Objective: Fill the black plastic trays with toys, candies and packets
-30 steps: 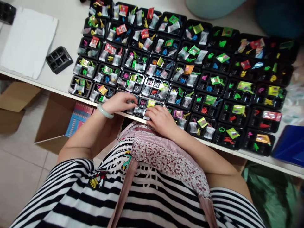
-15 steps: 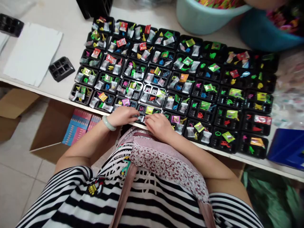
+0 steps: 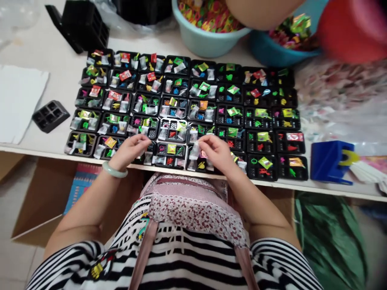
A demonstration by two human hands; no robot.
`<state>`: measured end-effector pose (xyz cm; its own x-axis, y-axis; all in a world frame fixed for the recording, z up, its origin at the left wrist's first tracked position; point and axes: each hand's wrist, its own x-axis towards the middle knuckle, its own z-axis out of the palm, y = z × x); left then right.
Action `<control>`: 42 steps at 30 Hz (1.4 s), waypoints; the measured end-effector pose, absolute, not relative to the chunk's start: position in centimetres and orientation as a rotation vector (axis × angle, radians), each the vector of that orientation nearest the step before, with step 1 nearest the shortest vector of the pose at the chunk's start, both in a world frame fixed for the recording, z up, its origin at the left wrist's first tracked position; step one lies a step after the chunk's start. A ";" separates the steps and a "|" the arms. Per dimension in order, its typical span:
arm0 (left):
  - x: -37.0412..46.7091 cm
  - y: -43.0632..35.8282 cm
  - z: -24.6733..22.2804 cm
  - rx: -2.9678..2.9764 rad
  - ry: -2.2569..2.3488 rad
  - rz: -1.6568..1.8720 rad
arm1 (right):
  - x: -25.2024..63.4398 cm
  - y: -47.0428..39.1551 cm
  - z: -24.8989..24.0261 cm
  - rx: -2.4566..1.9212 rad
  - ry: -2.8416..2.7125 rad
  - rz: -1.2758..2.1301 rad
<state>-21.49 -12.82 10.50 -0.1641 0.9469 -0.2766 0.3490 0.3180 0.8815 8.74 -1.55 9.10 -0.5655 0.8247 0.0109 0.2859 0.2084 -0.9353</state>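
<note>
Rows of black compartment trays (image 3: 171,154) lie close together, holding small colourful plastic toys, shiny printed sachets and small clear packets. My left hand (image 3: 130,151), with a pale bangle at its wrist, hovers over the front row. Its thumb and fingers are pinched together, and whatever is between them is too small to make out. Over a front-row tray right of the middle, my right hand (image 3: 218,152) pinches a small clear packet (image 3: 194,150) in its fingertips. Below that packet lie a yellow toy (image 3: 201,165) and another clear packet.
A light-blue basin (image 3: 208,42) of colourful toys and a darker blue basin (image 3: 272,54) of sachets stand behind the trays. Clear packets (image 3: 341,92) are heaped at the right, near a blue holder (image 3: 329,161). One loose black tray (image 3: 50,116) lies left. A blurred red object (image 3: 356,30) hangs top right.
My hands were close together at a front-row tray; now they are apart, the left over trays further left, the right over the tray to the right with a clear packet. The view has turned.
</note>
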 end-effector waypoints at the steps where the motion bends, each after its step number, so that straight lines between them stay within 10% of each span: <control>1: -21.5 -12.1 10.7 1.079 1.650 0.889 | 9.8 -0.9 9.2 -1.067 -1.878 1.349; 28: -1.2 5.3 7.7 1.850 1.474 0.441 | 21.6 7.3 5.5 -1.493 -2.260 0.713; 42: -1.8 9.4 10.6 1.011 1.375 0.988 | 25.1 11.3 6.8 -1.405 -1.995 0.654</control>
<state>-1.84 9.40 10.58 -0.0253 0.9584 -0.2844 0.0359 0.2852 0.9578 25.14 11.32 6.79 -0.2549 0.9473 0.1943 0.6486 0.3165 -0.6922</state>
